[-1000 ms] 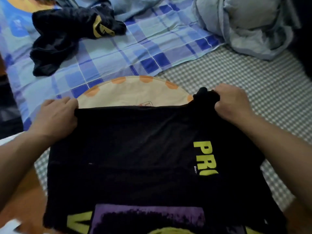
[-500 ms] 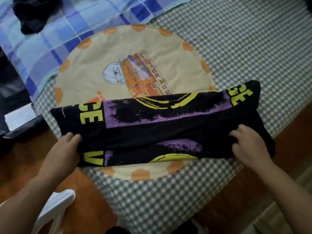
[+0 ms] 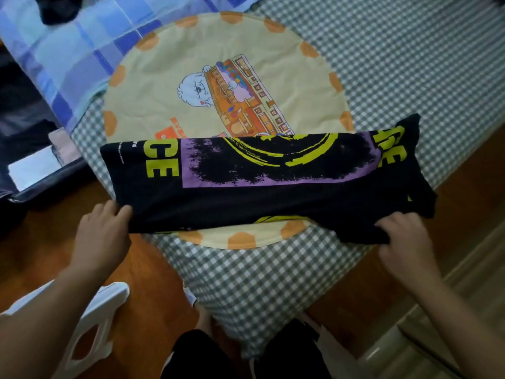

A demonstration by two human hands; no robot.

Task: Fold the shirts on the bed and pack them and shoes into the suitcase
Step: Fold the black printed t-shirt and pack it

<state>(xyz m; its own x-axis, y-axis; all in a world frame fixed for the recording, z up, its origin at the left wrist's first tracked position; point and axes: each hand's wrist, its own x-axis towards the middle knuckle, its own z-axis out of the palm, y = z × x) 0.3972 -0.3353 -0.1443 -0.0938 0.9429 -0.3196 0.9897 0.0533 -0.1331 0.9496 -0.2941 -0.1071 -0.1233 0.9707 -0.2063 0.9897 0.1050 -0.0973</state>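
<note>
A black cotton T-shirt with yellow lettering and a purple print panel [image 3: 262,181] lies folded into a long horizontal band across the near corner of the bed, its soft cloth creased and its right end bunched into a loose point. The left hand [image 3: 102,231] reaches in from the lower left with the forearm angled up, fingers curled and pinching the shirt's near left corner. The right hand [image 3: 404,236] comes from the lower right, knuckles up, fingers curled into the gathered fabric at the near right corner. Under the shirt sits a round cream cushion with orange scallops around its rim and a cartoon print [image 3: 224,77], smooth and flat, resting on a green-and-white checked bedsheet [image 3: 410,64] that drapes over the bed's corner. Toward the far left edge lies a blue plaid blanket [image 3: 68,50] with another dark garment [image 3: 58,9] on it. A white plastic stool [image 3: 93,329] stands on the wooden floor [image 3: 49,242] at lower left.
</note>
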